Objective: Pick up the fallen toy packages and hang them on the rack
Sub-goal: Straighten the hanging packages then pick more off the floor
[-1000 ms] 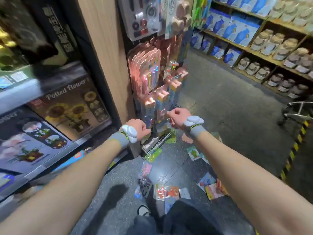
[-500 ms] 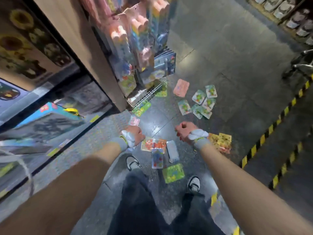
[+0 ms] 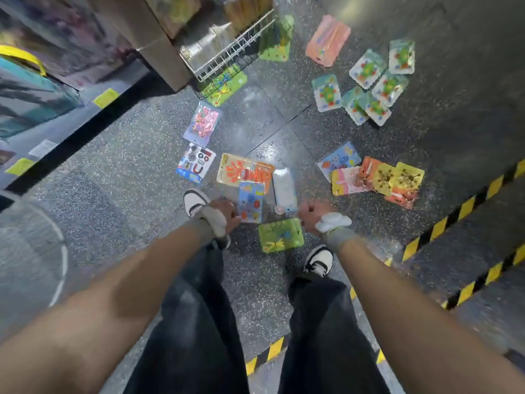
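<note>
We look down on a dark speckled floor (image 3: 127, 166), glossy enough to throw back the lights. A shelf unit (image 3: 34, 89) blurs along the left edge of the frame, and the wire foot of the rack (image 3: 227, 49) sits at upper centre. The toy packages all lie on the floor, none in hand. A green one (image 3: 224, 85) leans at the rack's foot, and a magnet card (image 3: 196, 163) and an orange package (image 3: 244, 169) lie at centre. A blue package (image 3: 251, 200) overlaps the orange one's lower edge, and a second green package (image 3: 279, 236) sits between our shoes. Farther right, a fan of pale cards (image 3: 366, 86) and a yellow-and-orange heap (image 3: 377, 177) lie near the striped hazard tape (image 3: 468, 203). Our left hand (image 3: 227, 214) hovers at the blue package's lower left corner, fingers curled, gripping nothing that we can see. Our right hand (image 3: 311, 216) hangs beside the clear package (image 3: 284, 189), likewise curled and empty, and the two hands are well apart. We judge the chief risk is underfoot: the second green package lies near our right shoe (image 3: 319, 258), and a step forward could crush it. Flat cards on polished floor may also resist the fingertips, and overlapped ones may drag a neighbour. The packages look like thin, stiff cards under shiny blisters, light and slippery.
</note>
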